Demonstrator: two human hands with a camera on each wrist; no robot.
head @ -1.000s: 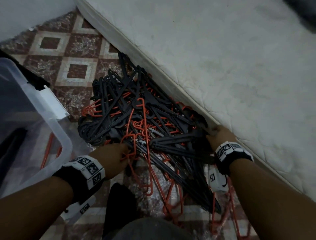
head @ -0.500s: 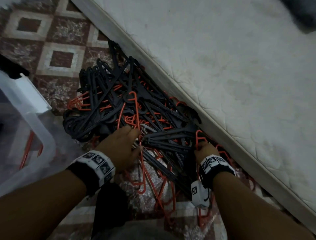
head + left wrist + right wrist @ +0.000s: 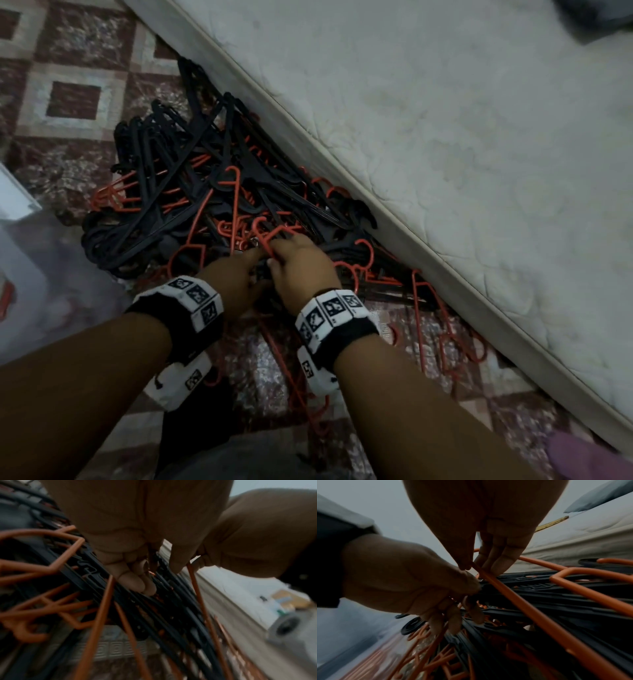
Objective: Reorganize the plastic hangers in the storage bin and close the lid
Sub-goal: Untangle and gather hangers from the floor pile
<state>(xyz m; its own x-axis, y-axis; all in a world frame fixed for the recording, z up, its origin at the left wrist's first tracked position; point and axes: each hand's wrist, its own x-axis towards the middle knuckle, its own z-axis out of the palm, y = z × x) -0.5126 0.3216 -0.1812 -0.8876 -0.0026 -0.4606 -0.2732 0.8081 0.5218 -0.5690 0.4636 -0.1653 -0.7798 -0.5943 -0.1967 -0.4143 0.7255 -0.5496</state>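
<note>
A: Head view. Hanger pile (image 3: 191, 192) noted loose on the floor against the mattress (image 3: 462, 154); nothing seen sorted. Storage bin (image 3: 20, 260), far side of the pile from the mattress: contents barely made out, lid not seen.

B: Left wrist view. Left hand (image 3: 130, 566) is curled into black hangers.

A: Right wrist view. Orange hanger (image 3: 522, 601) is pinched by right hand (image 3: 489, 555), mattress behind. Most judged undone.
</note>
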